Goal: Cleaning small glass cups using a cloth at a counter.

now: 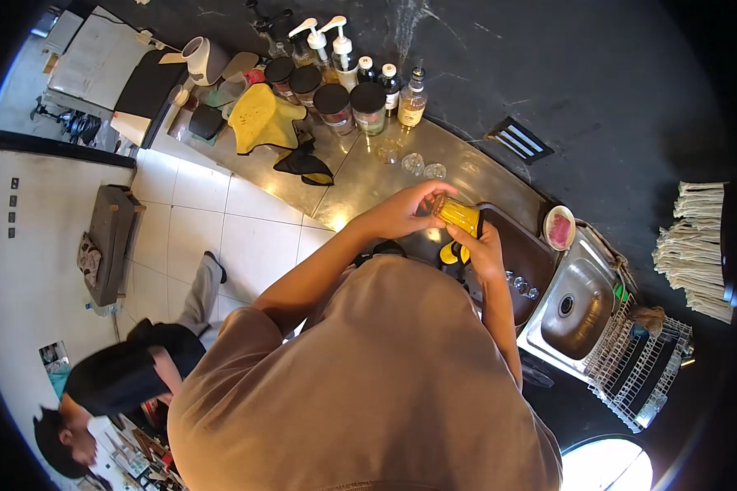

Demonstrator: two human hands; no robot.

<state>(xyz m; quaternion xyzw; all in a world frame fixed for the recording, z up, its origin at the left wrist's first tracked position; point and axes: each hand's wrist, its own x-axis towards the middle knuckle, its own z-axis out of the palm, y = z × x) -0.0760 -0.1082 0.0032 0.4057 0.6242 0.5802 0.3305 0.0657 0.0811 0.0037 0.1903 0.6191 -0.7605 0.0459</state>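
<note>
Both hands hold a clear ribbed glass tilted on its side above the metal counter. My left hand (414, 205) has its fingers around the base end of the glass (456, 212). At the mouth end is my right hand (484, 248), its thumb along the side. Yellow shows through the glass, apparently a cloth stuffed inside. A black-edged yellow cloth (453, 253) hangs below the right hand; whether it is the same piece is hidden. Three small upturned glasses (413, 164) stand on the counter beyond my left hand.
Lidded jars (335, 109), pump bottles (342, 52) and a spread yellow cloth (263, 119) occupy the counter's left. On the right are a brown tray (528, 258) with small glasses, a bowl (559, 228), a sink (580, 301) and a wire rack (642, 362). Another person (135, 368) bends at lower left.
</note>
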